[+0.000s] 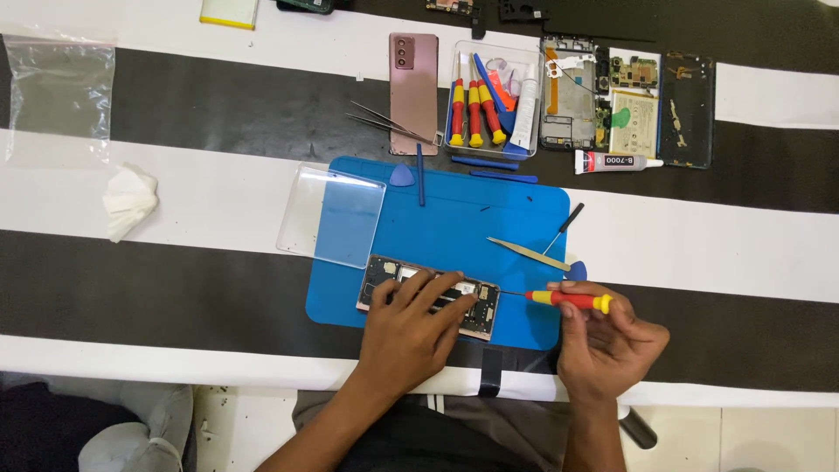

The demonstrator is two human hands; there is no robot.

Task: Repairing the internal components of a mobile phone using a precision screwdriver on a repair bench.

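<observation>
Lowest in the frame, centre, left hand lies flat w/ fingers spread over an opened phone, pressing it down onto the lower part of a blue work mat. Right hand, lower right of centre, pinches a red-and-yellow screwdriver betw. thumb and fingertips, held level, tip pointing left and touching the phone's right end. Just above the screwdriver on the mat: flat metal tweezers, a thin black-handled tool and a blue pick at the mat's right edge. Clear plastic panel overlaps the mat's upper left corner. Top centre of frame: pink phone back cover w/ thin tweezers beside it, then a clear tray holding more red-and-yellow drivers (plus blue tools and a white tube). Right of the tray, a stripped phone frame, circuit boards and a small glue tube. Left side: crumpled white tissue and a clear plastic bag at upper left. All rests on a black-and-white striped table.
</observation>
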